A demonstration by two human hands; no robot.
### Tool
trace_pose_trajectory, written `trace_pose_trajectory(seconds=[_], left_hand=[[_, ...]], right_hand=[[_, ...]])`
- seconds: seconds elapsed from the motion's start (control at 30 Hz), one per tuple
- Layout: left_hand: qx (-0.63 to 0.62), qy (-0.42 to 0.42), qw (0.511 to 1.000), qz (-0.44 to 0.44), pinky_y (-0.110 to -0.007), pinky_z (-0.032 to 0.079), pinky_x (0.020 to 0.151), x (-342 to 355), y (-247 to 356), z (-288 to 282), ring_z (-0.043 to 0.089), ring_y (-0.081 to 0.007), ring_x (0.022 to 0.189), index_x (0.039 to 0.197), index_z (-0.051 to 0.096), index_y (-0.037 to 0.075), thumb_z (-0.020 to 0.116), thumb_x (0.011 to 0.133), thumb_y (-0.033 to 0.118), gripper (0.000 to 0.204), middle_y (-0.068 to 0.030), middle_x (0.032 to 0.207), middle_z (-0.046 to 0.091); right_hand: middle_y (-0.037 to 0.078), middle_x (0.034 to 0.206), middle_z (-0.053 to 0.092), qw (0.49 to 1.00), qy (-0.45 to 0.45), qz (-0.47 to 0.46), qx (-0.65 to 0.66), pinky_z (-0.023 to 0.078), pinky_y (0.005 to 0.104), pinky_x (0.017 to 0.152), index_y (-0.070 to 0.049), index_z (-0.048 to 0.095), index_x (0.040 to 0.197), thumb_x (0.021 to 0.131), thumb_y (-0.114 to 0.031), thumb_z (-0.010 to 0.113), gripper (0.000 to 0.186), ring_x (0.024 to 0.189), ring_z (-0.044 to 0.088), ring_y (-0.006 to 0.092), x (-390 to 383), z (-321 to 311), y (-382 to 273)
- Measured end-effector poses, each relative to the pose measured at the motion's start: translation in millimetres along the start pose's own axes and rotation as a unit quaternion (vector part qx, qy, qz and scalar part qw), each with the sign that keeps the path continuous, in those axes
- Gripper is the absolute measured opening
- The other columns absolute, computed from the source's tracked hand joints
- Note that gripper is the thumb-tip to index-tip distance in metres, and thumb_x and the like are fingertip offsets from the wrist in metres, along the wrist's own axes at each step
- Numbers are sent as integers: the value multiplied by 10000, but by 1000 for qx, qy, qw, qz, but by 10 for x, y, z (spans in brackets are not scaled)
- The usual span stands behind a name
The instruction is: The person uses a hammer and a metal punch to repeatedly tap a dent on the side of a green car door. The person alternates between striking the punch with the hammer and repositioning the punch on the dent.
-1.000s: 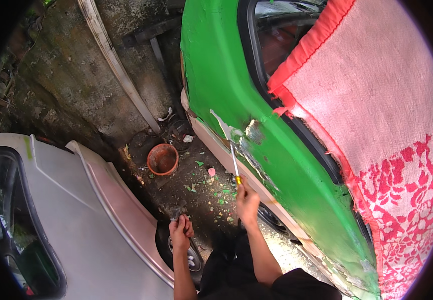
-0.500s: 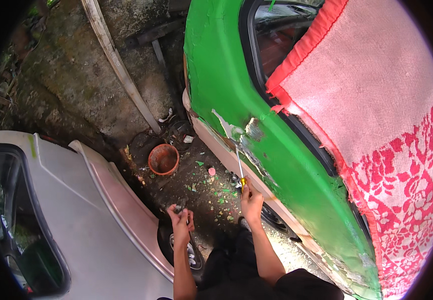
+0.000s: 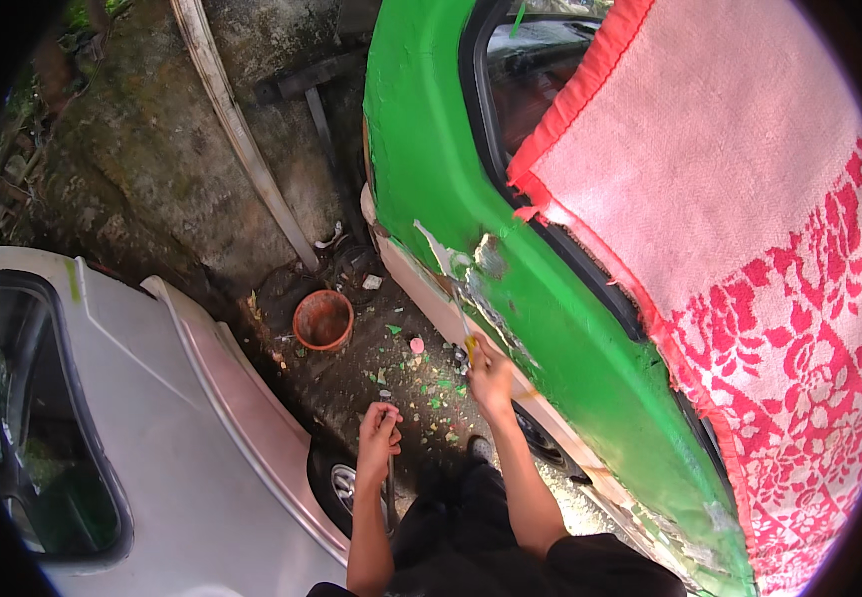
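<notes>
My right hand (image 3: 492, 381) is closed around the yellow handle of a screwdriver (image 3: 470, 345). The thin shank points up at the cracked, peeling patch (image 3: 472, 282) on the green car body (image 3: 540, 289); I cannot tell whether the tip touches it. Lower and to the left, my left hand (image 3: 379, 435) is closed on a dark rod-like tool (image 3: 391, 493). A small metal end shows above the fingers and the dark shaft hangs below them. Its exact kind is not clear.
A pink and red patterned cloth (image 3: 750, 229) drapes over the green car. On the left stands a silver car (image 3: 182, 418). Between them, an orange-brown pot (image 3: 323, 320) and scattered paint flakes (image 3: 436, 388) lie on the ground. A long pale strip (image 3: 242, 134) leans behind.
My left hand has shifted slightly right and turned, so the dark shaft now hangs below it. My right hand and the screwdriver have moved a little up and left. The view has shifted slightly.
</notes>
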State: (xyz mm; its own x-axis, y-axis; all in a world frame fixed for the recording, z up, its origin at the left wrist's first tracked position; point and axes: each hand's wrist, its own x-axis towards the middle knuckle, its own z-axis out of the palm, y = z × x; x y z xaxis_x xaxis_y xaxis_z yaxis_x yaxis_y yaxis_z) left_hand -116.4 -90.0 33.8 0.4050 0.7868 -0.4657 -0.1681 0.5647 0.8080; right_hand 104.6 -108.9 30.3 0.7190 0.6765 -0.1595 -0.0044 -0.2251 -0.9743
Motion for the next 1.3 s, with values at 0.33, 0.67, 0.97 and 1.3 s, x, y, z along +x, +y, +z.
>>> trace_pose_trajectory(seconds=[0.33, 0.67, 0.97, 1.3], left_hand=[[-18, 57, 998, -7, -175, 246, 437, -195, -42, -357, 341, -35, 550, 1039, 532, 127, 550, 991, 162, 63, 20, 910, 512], [-26, 17, 999, 22, -171, 256, 462, 17, 356, -46, 344, -33, 574, 1034, 526, 132, 531, 1000, 160, 45, 23, 907, 483], [-15, 10, 1000, 20, -176, 262, 456, 160, 557, 199, 351, -36, 569, 1049, 526, 125, 532, 989, 152, 65, 23, 908, 476], [-4, -25, 1000, -15, -176, 253, 448, 360, 671, 109, 355, -33, 573, 1063, 536, 131, 536, 984, 137, 80, 26, 896, 470]], right_hand=[[82, 679, 594, 993, 10, -76, -88, 460, 319, 579, 2, 612, 1278, 983, -82, 515, 322, 581, 516, 121, -219, -201, -342], [56, 778, 577, 906, -124, 262, 309, 437, 247, 546, 13, 586, 1093, 1000, -202, 522, 243, 657, 546, 137, 18, -385, -459], [73, 995, 608, 703, -186, 353, 588, 278, 145, 341, -24, 526, 1192, 1006, -180, 511, 243, 495, 358, 45, 17, -384, -454], [53, 879, 490, 531, -136, 393, 738, 288, 182, 329, 56, 462, 1225, 1043, -184, 386, 311, 489, 373, 58, 29, -419, -955]])
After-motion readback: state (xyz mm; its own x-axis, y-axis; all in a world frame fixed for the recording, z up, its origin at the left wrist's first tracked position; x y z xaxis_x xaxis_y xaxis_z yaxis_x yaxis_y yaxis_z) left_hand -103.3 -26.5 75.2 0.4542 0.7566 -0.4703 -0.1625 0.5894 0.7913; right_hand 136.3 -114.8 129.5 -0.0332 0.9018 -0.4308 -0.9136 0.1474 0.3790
